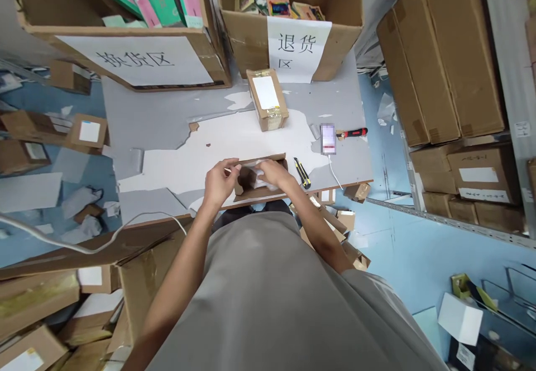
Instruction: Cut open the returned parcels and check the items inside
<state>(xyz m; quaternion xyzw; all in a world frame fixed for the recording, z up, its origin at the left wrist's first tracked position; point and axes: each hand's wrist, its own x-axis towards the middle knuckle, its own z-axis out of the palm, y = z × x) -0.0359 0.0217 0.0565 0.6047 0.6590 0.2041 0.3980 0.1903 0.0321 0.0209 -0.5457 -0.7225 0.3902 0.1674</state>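
Observation:
A small cardboard box (pixel 268 193) lies opened at the table's front edge, close to my body. My left hand (pixel 220 182) is at its left end, with thumb and fingers closed on the edge of the box. Into the box reaches my right hand (pixel 273 173), its fingers bent around whitish, see-through plastic wrapping (pixel 260 177). What the wrapping covers, if anything, I cannot make out. To the right of the box lies a yellow and black utility knife (pixel 302 173). Beyond it, a taped carton (pixel 268 105) with a white label stands on the table.
Two large cardboard boxes, the left one (pixel 138 61) with green and pink packs, the right one (pixel 247 36) with small boxes, stand at the back. A phone (pixel 328 138) on a cable and a red-black handled tool (pixel 354 133) lie right. Cartons (pixel 456 52) are stacked beyond.

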